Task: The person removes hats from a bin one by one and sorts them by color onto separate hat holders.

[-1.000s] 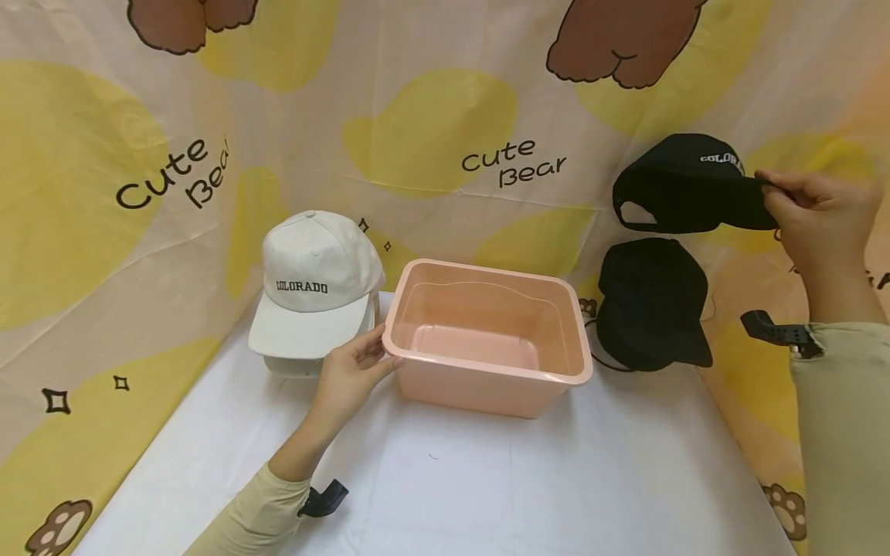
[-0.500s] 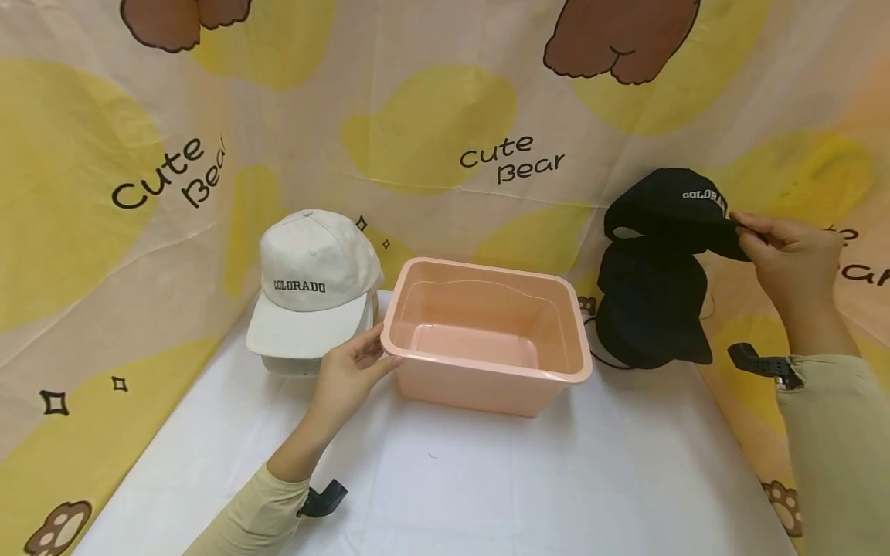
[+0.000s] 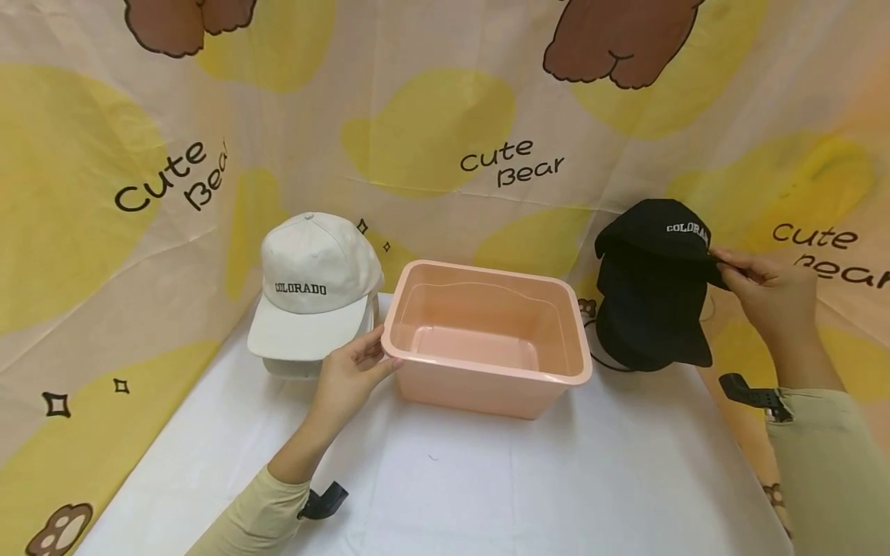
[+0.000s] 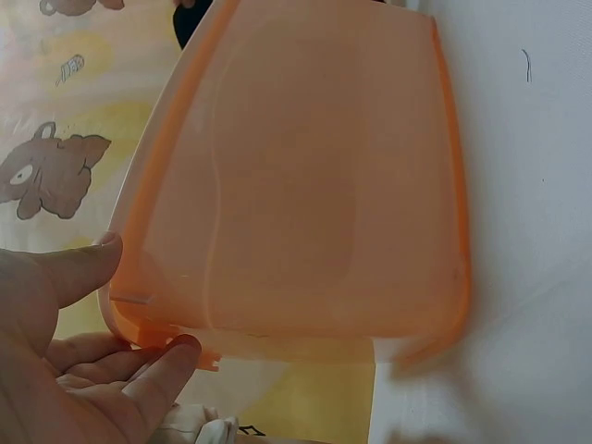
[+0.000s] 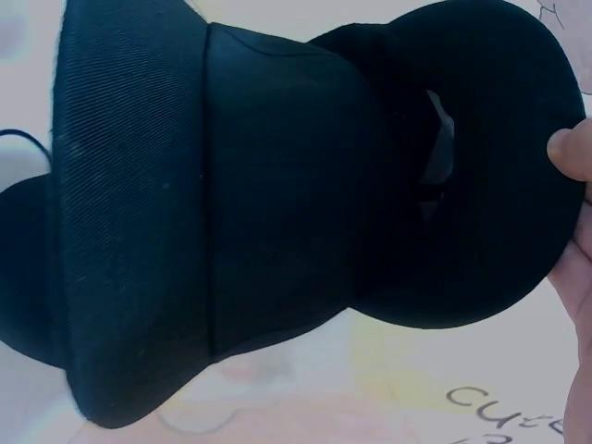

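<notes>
My right hand (image 3: 775,297) pinches the brim of a black COLORADO baseball cap (image 3: 650,232) between thumb and fingers. The held cap sits tilted right at the crown of another black cap (image 3: 647,328), overlapping it in the head view. In the right wrist view, the brim of the held cap (image 5: 490,231) reaches my thumb, and the other cap's crown (image 5: 277,185) lies beside it. My left hand (image 3: 351,374) grips the left front corner of a pink plastic bin (image 3: 480,392), thumb on one side of the rim and fingers on the other. The bin is bare inside.
Left of the bin, a white COLORADO cap (image 3: 313,286) rests atop another pale cap, mostly hidden. A dark thin loop (image 3: 608,359) shows by the lower black cap. A white cloth (image 3: 452,486) covers the table; a patterned bear curtain (image 3: 431,131) hangs behind and at both sides.
My right hand has lowered the black cap and brought it leftward, from the air down onto the other black cap's crown. The left hand and the bin stay where they were.
</notes>
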Tool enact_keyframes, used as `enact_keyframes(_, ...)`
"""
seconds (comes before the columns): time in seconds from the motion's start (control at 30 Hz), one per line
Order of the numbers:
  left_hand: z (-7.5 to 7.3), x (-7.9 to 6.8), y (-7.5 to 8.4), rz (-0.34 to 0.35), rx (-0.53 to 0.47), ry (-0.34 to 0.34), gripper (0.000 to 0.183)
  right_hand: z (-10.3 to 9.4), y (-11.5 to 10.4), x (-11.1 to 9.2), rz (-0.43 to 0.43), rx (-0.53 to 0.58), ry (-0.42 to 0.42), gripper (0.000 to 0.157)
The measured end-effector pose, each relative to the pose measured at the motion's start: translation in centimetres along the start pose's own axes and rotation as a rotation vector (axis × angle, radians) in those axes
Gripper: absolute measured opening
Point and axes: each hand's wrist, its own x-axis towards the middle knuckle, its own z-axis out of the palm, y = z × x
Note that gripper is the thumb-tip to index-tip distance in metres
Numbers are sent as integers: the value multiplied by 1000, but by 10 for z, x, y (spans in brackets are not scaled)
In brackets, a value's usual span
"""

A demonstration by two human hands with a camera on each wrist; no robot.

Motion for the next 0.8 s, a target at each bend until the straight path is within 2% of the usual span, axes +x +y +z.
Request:
enact_keyframes(0.2,0,0,0,-11,-2,1,70,1,10,-8,-90,82,-8,27)
enact_keyframes(0.33,-1,-1,1,-12,6,3,71,-1,14,-13,-130,110,-47,31)
enact_keyframes(0.57,0,0,3,-9,12,0,69,-7,17,-30,-32,60,-114,29)
enact_keyframes(0.8,0,-1,3,-8,5,0,70,-9,17,-42,37,140,-186,29)
